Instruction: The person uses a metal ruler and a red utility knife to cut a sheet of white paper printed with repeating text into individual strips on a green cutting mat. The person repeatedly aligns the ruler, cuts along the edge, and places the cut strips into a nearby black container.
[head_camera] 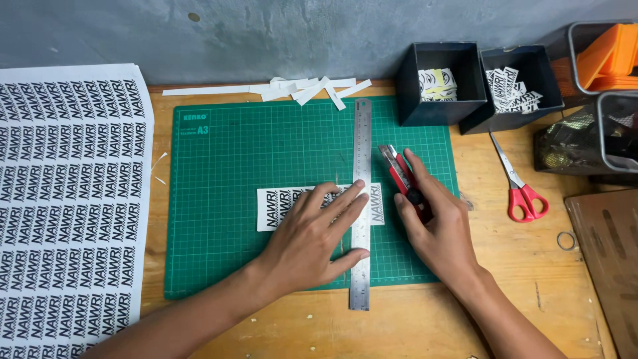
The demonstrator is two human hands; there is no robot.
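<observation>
Sticker strip (382, 205) — a small white slip printed with black lettering — lies flat near the middle of the green cutting mat (226, 173), and both hands are on top of the action. Left hand (312, 239) is spread open, palm down, fingers pressing the strip and the steel ruler (361, 153) that runs upright across it; the thumb sits against the ruler's lower part. Right hand (435, 229) is closed around a red utility knife (399, 171), index finger stretched along its back, blade end just beside the ruler's right edge, a bit above the strip.

Moving outward: a loose pile of white paper offcuts (306, 90) sits along the mat's top edge on the wooden table (518, 266). To the left, a big printed sticker sheet (66, 199) covered in rows of the same black lettering overlaps the table edge. To the upper right there are two dark open boxes (442, 83) with cut stickers inside — next to them red-handled scissors (522, 189) lying on the wood, closed. Further right, mesh containers (591, 143) with an orange thing in the top one, and a small metal ring (566, 240) on the table.
</observation>
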